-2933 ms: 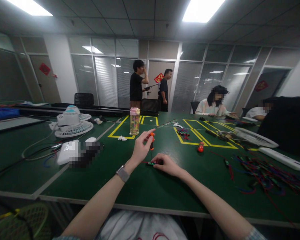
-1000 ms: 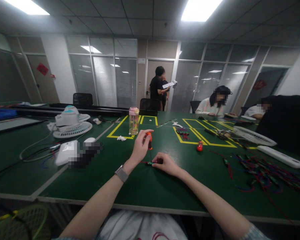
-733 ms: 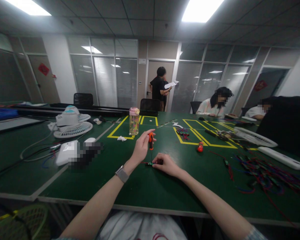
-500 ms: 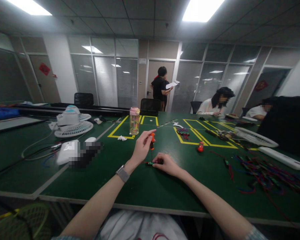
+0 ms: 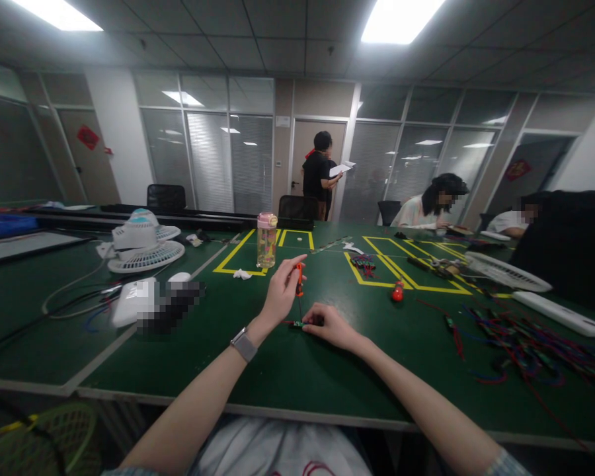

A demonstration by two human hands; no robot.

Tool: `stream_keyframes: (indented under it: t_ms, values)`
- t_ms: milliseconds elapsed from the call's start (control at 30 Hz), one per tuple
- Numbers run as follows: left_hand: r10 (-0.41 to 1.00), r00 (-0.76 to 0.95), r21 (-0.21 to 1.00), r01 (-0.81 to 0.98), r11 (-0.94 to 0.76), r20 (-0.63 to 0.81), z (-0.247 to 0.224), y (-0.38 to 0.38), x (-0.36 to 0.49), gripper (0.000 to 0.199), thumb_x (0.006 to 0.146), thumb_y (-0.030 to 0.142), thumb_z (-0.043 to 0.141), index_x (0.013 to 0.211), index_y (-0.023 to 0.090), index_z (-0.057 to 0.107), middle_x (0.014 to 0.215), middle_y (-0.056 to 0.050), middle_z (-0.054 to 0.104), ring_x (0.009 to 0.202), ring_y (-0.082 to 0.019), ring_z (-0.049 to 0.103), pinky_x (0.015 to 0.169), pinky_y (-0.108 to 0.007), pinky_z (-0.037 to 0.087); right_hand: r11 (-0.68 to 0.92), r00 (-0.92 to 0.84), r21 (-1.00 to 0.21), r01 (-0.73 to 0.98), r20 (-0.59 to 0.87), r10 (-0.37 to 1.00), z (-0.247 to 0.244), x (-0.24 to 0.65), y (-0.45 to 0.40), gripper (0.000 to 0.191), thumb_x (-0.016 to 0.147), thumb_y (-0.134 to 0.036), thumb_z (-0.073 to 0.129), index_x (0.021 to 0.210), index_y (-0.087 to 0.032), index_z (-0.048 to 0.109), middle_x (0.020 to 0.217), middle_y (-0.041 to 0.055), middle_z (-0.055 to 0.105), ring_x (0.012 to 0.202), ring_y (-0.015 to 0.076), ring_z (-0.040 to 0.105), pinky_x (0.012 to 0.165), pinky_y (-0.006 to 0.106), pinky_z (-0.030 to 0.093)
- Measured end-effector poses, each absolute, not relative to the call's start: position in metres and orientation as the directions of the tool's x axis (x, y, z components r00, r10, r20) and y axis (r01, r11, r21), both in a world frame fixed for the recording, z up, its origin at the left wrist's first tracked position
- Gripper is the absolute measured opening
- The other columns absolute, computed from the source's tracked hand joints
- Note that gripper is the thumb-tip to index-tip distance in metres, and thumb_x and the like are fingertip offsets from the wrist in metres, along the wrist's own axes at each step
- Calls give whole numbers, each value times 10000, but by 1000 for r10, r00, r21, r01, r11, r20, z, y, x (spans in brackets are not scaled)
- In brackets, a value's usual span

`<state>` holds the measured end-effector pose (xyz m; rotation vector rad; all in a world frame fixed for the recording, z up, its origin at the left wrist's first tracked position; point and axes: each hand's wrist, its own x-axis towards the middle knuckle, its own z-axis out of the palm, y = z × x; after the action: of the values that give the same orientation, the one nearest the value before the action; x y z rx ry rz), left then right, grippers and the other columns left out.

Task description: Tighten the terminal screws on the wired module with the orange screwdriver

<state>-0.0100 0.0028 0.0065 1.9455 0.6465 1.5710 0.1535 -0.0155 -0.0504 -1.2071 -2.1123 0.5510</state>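
Observation:
My left hand (image 5: 280,289), with a watch at the wrist, grips the orange and black handle of a screwdriver (image 5: 300,285). The screwdriver stands nearly upright, its shaft reaching down to a small green circuit board (image 5: 298,324) on the table. My right hand (image 5: 326,324) pinches the right end of that board between thumb and fingers. A red wire runs out of the board's left side. The exact spot where the tip meets the board is too small to make out.
A pink-lidded bottle (image 5: 266,241) stands behind my left hand. A red object (image 5: 397,291) lies to the right, near a wired-board bundle (image 5: 363,264). More boards with wires (image 5: 525,340) cover the right side. White fans (image 5: 146,248) stand left. People are across the table.
The top of the screwdriver has tipped slightly left, and the left-hand fingers have shifted a little around the handle. My right hand and the board stay in place.

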Motion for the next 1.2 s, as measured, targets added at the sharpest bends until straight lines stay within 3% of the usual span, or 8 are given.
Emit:
stream_keyframes:
  t_ms: [200, 433, 867, 1200]
  values:
    - [632, 104, 615, 156, -773, 768, 7, 3, -9, 235, 849, 271, 572, 1077, 218, 592, 942, -18, 558, 789, -119, 560, 717, -227, 472, 487, -377, -622, 613, 311, 872, -49, 153, -17, 77, 712, -147, 685, 788, -147, 695, 727, 5, 582, 646, 112, 530, 607, 224, 421]
    - [661, 161, 664, 47, -747, 733, 7, 5, -10, 284, 932, 292, 408, 1153, 210, 567, 978, -47, 570, 798, -131, 579, 723, -249, 481, 503, -392, -620, 602, 320, 863, -51, 154, -15, 74, 727, -158, 672, 798, -152, 690, 738, 7, 589, 659, 115, 540, 618, 225, 426]
    - [616, 109, 602, 136, -787, 780, 8, 3, -9, 221, 800, 276, 640, 1011, 220, 611, 897, -7, 541, 748, -117, 546, 676, -224, 472, 493, -381, -631, 599, 318, 868, -53, 155, -14, 76, 712, -157, 682, 787, -155, 696, 727, 2, 579, 642, 112, 527, 603, 225, 420]
    - [669, 202, 684, -7, -729, 715, 7, 5, -10, 278, 922, 265, 423, 1159, 219, 563, 962, -45, 573, 789, -127, 588, 739, -260, 500, 490, -384, -628, 604, 310, 870, -50, 154, -16, 71, 723, -153, 674, 791, -149, 694, 732, 5, 576, 640, 108, 522, 598, 220, 417]
